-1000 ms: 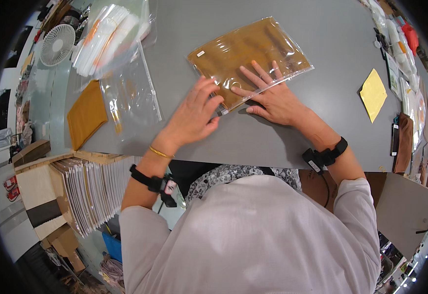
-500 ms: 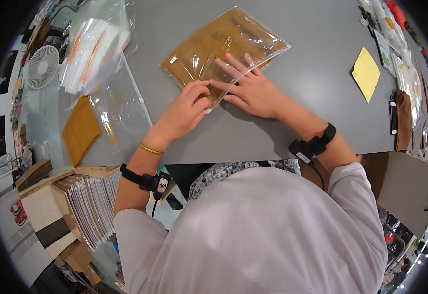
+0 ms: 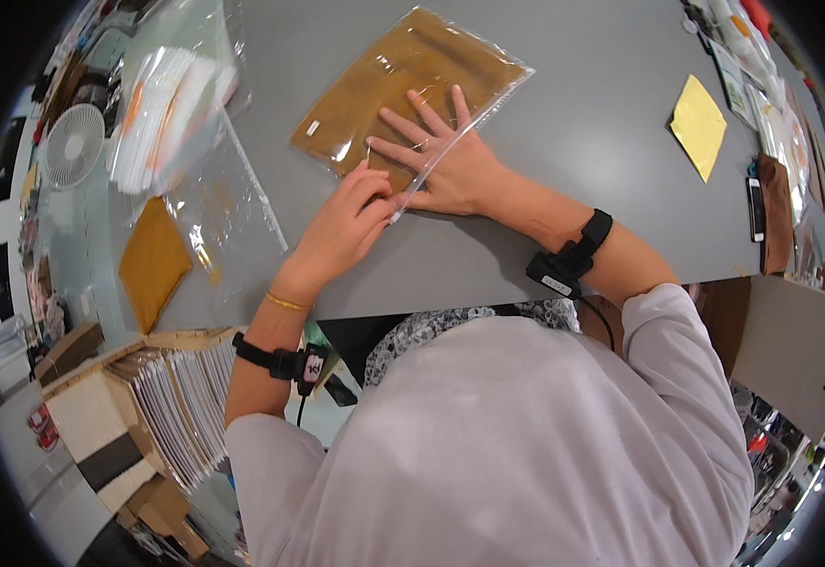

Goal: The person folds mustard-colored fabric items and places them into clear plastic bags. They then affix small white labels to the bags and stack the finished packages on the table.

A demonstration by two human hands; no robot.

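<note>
A clear zip bag lies at a slant on the table, with a mustard folded cloth inside it. My right hand reaches in through the bag's mouth, palm down and fingers spread flat over the cloth. The bag's zip strip crosses over the back of that hand. Beside it, my left hand has its fingers curled and pinched at the bag's near left edge, close to the zip's end. A small white label shows near the cloth's left corner.
At the left lie another mustard folded cloth, an unfilled clear bag and a stack of white and orange plastic bags. A white fan stands beyond. To the right are a yellow paper, a phone and a brown cloth.
My right hand has slid left and deeper into the bag, its fingers now spread wider and flatter. The bag appears slightly further left and up in view; my left hand stays at its edge.
</note>
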